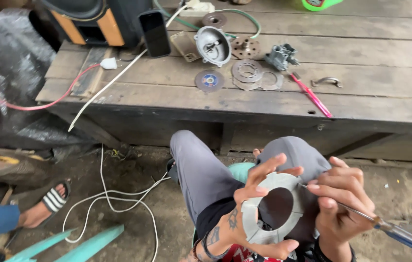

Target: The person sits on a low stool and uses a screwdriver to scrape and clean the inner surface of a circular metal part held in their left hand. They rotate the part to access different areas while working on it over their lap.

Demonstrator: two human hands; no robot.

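Observation:
My left hand (254, 204) grips a flat grey ring-shaped gasket (256, 223) with a large round hole, held upright over my lap. My right hand (342, 199) holds a thin metal tool (400, 234) with a blue handle; its fine tip touches the gasket's right edge. Both hands are at the bottom of the view, above my grey trousers (196, 165).
A wooden platform (371, 97) ahead carries a metal cover (212, 44), a round disc (209, 80), flat ring plates (247, 71), a small grey metal part (280, 56), a pink tool (312, 97), a phone (155, 33) and cables. Another person's sandalled foot (45, 206) rests at left on the dirt floor.

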